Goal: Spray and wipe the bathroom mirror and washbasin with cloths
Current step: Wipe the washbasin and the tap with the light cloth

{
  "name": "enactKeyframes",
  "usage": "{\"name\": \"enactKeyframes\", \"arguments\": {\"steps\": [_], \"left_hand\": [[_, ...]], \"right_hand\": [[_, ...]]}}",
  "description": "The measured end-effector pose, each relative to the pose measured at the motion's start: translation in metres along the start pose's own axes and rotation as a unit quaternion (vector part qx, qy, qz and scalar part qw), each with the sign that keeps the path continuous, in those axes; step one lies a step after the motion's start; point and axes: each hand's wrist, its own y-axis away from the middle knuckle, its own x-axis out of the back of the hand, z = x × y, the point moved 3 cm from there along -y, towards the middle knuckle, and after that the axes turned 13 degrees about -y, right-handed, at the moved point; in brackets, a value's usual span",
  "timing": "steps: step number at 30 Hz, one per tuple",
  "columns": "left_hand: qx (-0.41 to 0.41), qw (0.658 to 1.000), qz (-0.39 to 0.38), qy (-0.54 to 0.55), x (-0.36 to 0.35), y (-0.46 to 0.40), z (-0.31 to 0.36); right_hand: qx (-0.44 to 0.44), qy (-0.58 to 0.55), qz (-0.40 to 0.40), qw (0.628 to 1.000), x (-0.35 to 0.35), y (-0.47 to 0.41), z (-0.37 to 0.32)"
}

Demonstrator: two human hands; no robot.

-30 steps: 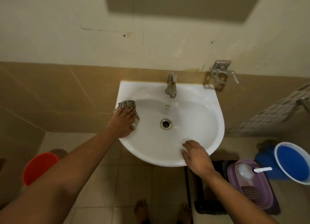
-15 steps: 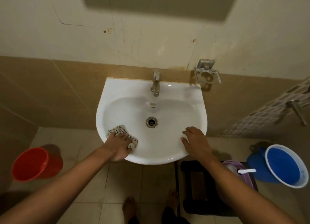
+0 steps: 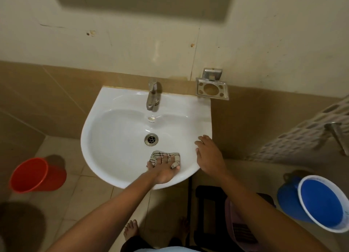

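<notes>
A white washbasin [image 3: 113, 131] hangs on the tiled wall, with a metal tap [image 3: 153, 96] at its back and a drain [image 3: 151, 139] in the middle. My left hand [image 3: 164, 168] presses a checked cloth [image 3: 160, 156] flat against the near inner slope of the bowl, just below the drain. My right hand [image 3: 208, 155] rests with spread fingers on the basin's right rim and holds nothing. The mirror's lower edge [image 3: 143, 0] shows dimly at the top of the view.
An empty metal soap holder [image 3: 212, 88] is fixed to the wall right of the tap. On the floor stand an orange bucket [image 3: 35, 175] at left, a blue bucket [image 3: 321, 203] at right, and a dark stool [image 3: 209, 204] under the basin's right side. My bare feet [image 3: 131, 231] are below.
My left hand slid the cloth from the basin's left rim along the front of the bowl to below the drain. My right hand shifted a little along the right rim.
</notes>
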Motion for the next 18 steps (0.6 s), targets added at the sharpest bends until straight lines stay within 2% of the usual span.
{"name": "enactKeyframes", "arguments": {"steps": [3,7,10,12,14,15,17,18], "left_hand": [[0.042,0.998,0.021,0.032,0.006,-0.018,0.03],[0.07,0.985,0.033,0.152,0.029,-0.045,0.059],[0.099,0.96,0.067,0.254,0.052,-0.07,0.074],[0.121,0.929,0.091,0.339,0.07,-0.074,0.083],[0.162,0.865,0.089,0.466,0.083,-0.081,0.087],[0.172,0.821,0.089,0.537,0.088,-0.087,0.086],[0.171,0.72,0.1,0.665,0.099,-0.1,0.078],[0.166,0.652,0.104,0.732,0.105,-0.105,0.075]], "right_hand": [[-0.004,-0.041,0.012,0.999,0.007,-0.004,0.007],[-0.02,-0.067,0.022,0.997,0.014,-0.009,0.015],[-0.037,-0.074,0.023,0.996,0.013,-0.012,0.021],[-0.051,-0.081,0.03,0.995,0.013,-0.015,0.023],[-0.059,-0.078,0.033,0.995,0.014,-0.017,0.021],[-0.061,-0.075,0.035,0.995,0.015,-0.018,0.02],[-0.068,-0.075,0.047,0.994,0.018,-0.021,0.016],[-0.073,-0.074,0.055,0.993,0.019,-0.022,0.015]]}}
